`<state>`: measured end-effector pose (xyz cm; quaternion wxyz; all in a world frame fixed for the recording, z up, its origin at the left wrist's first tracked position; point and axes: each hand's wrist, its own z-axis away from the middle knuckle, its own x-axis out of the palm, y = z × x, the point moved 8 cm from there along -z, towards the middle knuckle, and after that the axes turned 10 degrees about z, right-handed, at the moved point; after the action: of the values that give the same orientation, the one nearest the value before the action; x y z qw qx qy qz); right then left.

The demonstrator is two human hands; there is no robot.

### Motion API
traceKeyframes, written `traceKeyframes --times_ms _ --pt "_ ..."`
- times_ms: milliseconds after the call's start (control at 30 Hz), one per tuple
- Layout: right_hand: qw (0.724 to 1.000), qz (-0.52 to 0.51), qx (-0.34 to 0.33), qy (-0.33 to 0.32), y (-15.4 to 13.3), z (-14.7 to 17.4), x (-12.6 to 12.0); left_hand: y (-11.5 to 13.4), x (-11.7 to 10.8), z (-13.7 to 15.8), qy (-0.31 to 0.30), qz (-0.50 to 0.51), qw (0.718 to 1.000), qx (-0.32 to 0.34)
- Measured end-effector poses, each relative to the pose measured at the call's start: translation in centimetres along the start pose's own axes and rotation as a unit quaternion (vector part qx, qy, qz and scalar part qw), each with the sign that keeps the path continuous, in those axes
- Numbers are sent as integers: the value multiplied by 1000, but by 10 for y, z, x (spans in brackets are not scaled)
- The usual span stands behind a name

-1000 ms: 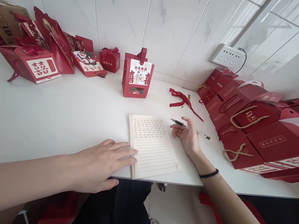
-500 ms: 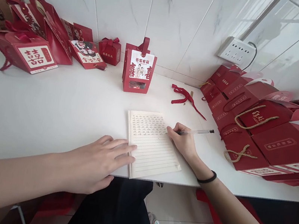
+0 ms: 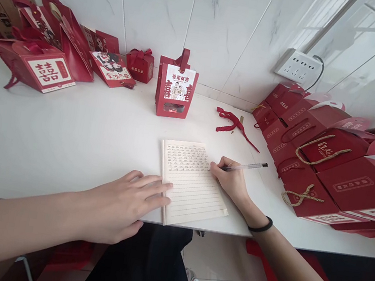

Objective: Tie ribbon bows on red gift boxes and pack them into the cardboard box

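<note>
A lined notebook (image 3: 192, 198) lies near the table's front edge, its upper part filled with rows of small handwriting. My right hand (image 3: 233, 178) is closed round a pen (image 3: 245, 165) with a clear barrel and black end. The pen's tip is at the right end of the lowest written rows, close to the page. Fingers spread, my left hand (image 3: 127, 204) lies flat with its fingertips on the notebook's left edge. The thumb of that hand hangs over the table edge.
A red gift box (image 3: 175, 91) stands behind the notebook, beside a loose red ribbon (image 3: 231, 123). Stacked red boxes (image 3: 351, 183) fill the right side. More red boxes (image 3: 42, 67) stand at the back left. A power strip (image 3: 299, 65) hangs on the tiled wall.
The whole view has shifted slightly. My right hand still grips the pen, its tip near the same written rows; my left hand stays on the notebook's edge.
</note>
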<state>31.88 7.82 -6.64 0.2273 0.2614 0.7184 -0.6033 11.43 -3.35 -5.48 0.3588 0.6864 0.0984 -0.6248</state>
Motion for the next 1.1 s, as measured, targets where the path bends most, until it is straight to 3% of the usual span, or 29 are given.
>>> traceKeyframes --times_ms 633,767,833,933,1100 --pt "999 -47 5 27 7 0 -5 4 -4 -2 -11 22 1000 0" --pt "992 -103 14 72 15 -4 -19 3 -5 -2 -1 23 1000 -5" --pt "990 -84 8 109 15 -6 -27 4 -5 -2 -15 21 1000 -7" --pt "988 42 -44 139 9 -10 -32 8 -7 -2 -26 13 1000 -3" --pt "956 183 -200 110 6 -19 -21 17 -22 5 -3 10 1000 -10"
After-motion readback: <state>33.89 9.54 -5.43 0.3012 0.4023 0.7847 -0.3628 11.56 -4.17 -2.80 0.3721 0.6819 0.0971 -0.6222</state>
